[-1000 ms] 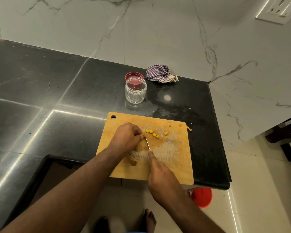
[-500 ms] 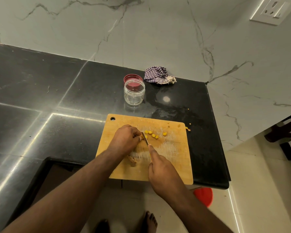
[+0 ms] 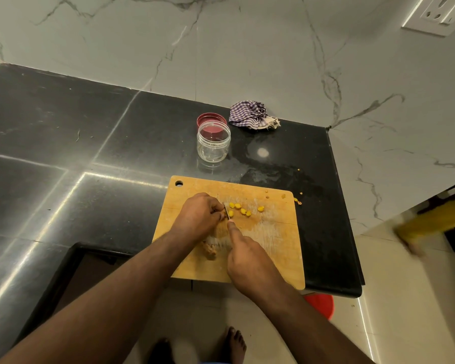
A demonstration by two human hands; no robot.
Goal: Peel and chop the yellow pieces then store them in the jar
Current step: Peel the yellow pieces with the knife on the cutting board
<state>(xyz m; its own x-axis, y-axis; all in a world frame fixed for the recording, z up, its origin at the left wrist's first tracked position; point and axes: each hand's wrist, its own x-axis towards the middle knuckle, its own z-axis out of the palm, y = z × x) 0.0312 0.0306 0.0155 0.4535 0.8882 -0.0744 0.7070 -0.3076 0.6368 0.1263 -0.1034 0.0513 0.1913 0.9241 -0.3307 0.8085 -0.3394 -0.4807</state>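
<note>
A wooden cutting board [image 3: 279,248] lies on the black counter. Several chopped yellow pieces [image 3: 243,210] sit near its far middle. My left hand [image 3: 199,218] is curled over a piece on the board, which its fingers hide. My right hand [image 3: 250,264] grips a small knife [image 3: 226,210], index finger along the spine, blade tip right beside my left fingertips. A brownish heap of peel [image 3: 210,249] lies between my wrists. The clear jar [image 3: 213,141] stands open and empty beyond the board, with its red lid [image 3: 208,118] behind it.
A checked cloth [image 3: 251,117] is bunched by the marble wall. A few yellow crumbs [image 3: 297,201] lie off the board's right edge. The counter edge drops off at the right, with a red tub [image 3: 321,306] on the floor below. My bare feet show at the bottom.
The knife blade has shifted slightly left, closer to my left fingertips. Both hands stay on the board, and one more yellow piece lies by the blade.
</note>
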